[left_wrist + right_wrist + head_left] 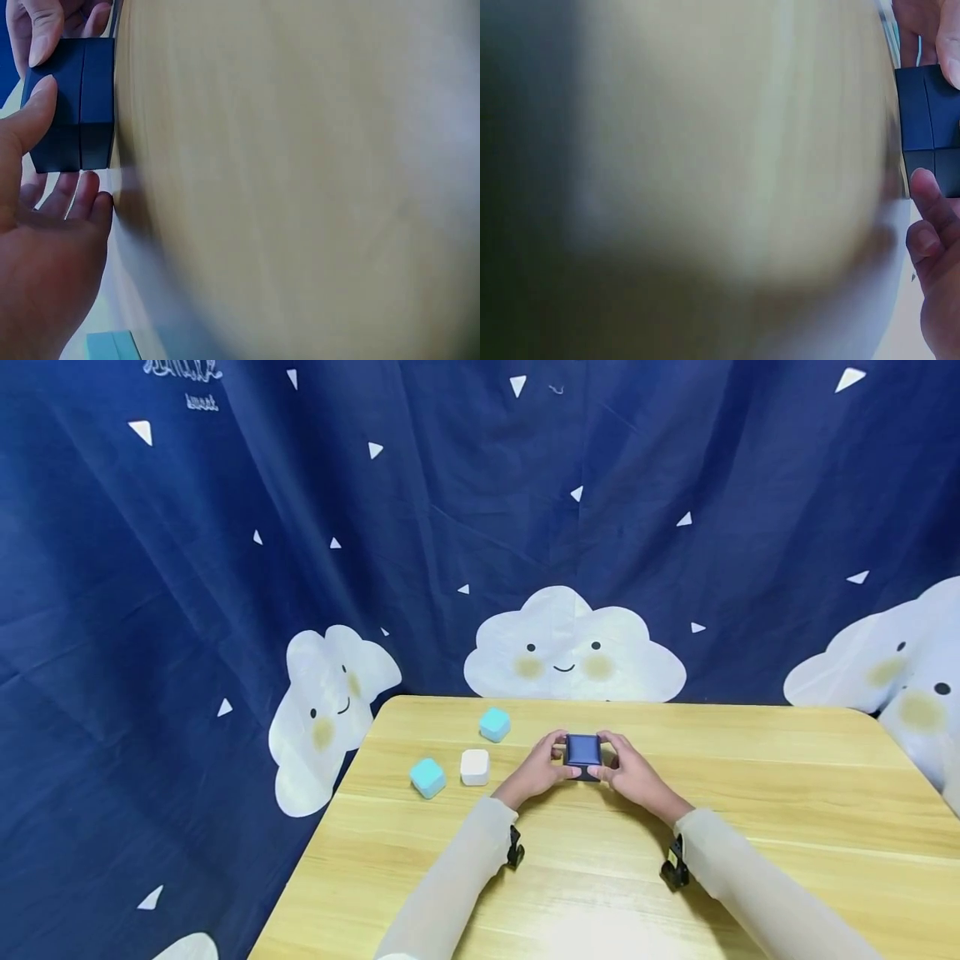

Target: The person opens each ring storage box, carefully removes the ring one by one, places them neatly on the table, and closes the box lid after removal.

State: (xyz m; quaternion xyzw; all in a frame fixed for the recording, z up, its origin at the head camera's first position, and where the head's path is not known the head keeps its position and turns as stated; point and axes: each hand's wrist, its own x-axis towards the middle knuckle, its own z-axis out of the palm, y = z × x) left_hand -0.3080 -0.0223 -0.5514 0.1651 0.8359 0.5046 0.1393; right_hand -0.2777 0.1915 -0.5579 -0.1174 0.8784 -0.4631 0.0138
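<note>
A small dark navy box, square with a lighter blue top, stands near the middle of the wooden table. It resembles a jewellery box; a seam runs round its side in the left wrist view, and its lid looks closed. My left hand grips its left side, thumb on the front face and fingers towards the back. From the right, my right hand holds it in the same way, the thumb at the front. In the right wrist view the box is partly cut off by the frame edge.
Left of the hands sit two light blue rounded cubes and a white one on the wooden table. A dark blue curtain with clouds hangs behind the table. Each wrist wears a small black camera.
</note>
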